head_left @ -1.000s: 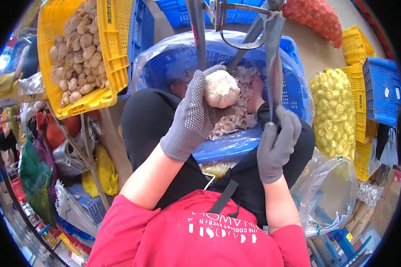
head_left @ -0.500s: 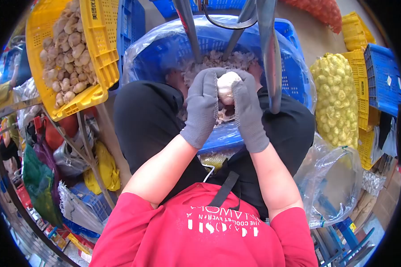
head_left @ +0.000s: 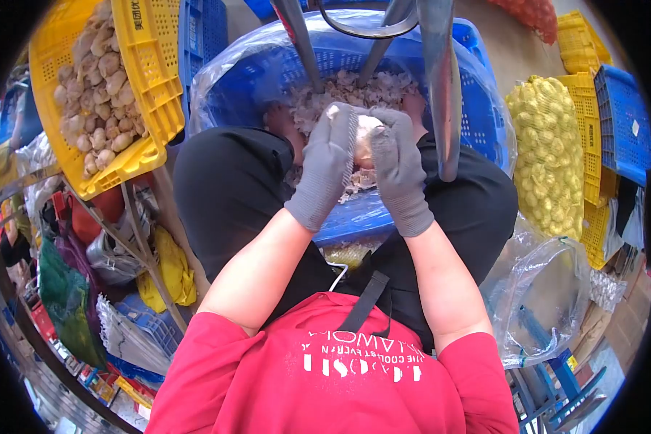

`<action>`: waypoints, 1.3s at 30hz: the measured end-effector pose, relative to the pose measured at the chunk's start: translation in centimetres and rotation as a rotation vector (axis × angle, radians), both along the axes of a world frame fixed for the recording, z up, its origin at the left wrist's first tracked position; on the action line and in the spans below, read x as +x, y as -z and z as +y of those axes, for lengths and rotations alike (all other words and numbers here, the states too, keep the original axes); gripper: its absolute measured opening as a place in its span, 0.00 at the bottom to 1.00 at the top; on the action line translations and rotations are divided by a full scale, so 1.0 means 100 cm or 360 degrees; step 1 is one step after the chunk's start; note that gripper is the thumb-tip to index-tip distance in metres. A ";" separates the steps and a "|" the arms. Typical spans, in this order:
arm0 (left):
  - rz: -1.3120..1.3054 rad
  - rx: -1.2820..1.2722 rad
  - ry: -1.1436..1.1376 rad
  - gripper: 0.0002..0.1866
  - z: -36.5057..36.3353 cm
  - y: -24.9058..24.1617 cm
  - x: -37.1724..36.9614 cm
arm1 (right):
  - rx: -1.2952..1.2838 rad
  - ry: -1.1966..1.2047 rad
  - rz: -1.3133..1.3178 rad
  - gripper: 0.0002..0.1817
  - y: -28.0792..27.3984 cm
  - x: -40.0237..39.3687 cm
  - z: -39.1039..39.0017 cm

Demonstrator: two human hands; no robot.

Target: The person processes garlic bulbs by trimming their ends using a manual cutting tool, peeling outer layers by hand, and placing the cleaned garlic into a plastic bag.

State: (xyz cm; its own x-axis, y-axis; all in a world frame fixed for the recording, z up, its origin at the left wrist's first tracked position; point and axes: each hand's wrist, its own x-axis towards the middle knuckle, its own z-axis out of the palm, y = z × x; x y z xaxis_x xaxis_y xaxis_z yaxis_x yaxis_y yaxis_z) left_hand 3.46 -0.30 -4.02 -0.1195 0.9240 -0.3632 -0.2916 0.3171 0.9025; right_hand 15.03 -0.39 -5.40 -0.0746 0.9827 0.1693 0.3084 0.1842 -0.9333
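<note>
In grey knitted gloves, my left hand (head_left: pixel 327 163) and my right hand (head_left: pixel 399 170) are closed around a garlic bulb (head_left: pixel 366 137) from either side. The bulb is pale with a pinkish lower part, and the fingers cover much of it. At the tips of my left fingers shows a small whitish spot, too small to make out. Beneath the hands, loose garlic skins (head_left: pixel 340 98) lie in a blue crate (head_left: pixel 477 94) lined with clear plastic.
A yellow crate (head_left: pixel 168 116) of garlic bulbs (head_left: pixel 101 87) stands at upper left. Metal legs (head_left: pixel 441 94) rise in front of me over the blue crate. On the right are a full yellow net sack (head_left: pixel 546 159), a clear plastic bag (head_left: pixel 542 296) and stacked crates (head_left: pixel 625 130).
Both hands have shifted slightly and turned around the bulb, so less of it shows. The left hand has tilted, with the whitish spot now visible at its fingertips.
</note>
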 end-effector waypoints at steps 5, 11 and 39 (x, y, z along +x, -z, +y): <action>0.0588 0.0057 0.0236 0.13 0.004 0.000 -0.011 | -0.0378 -0.0099 0.0474 0.18 0.004 0.009 0.008; -0.0032 0.0161 0.0006 0.09 0.005 -0.001 -0.004 | -0.1053 -0.0024 0.0766 0.23 -0.010 0.011 0.009; -0.0138 0.0213 -0.0048 0.20 -0.007 0.009 0.006 | -0.0651 -0.0145 0.0593 0.25 -0.015 0.007 0.012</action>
State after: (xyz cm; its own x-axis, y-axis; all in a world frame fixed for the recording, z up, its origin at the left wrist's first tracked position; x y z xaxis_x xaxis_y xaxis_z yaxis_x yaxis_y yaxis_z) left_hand 4.01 -1.03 -4.90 -0.1214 0.9613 -0.2472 -0.3776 0.1856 0.9072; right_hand 15.73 0.86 -3.93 -0.1704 0.9662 -0.1935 -0.0561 -0.2055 -0.9770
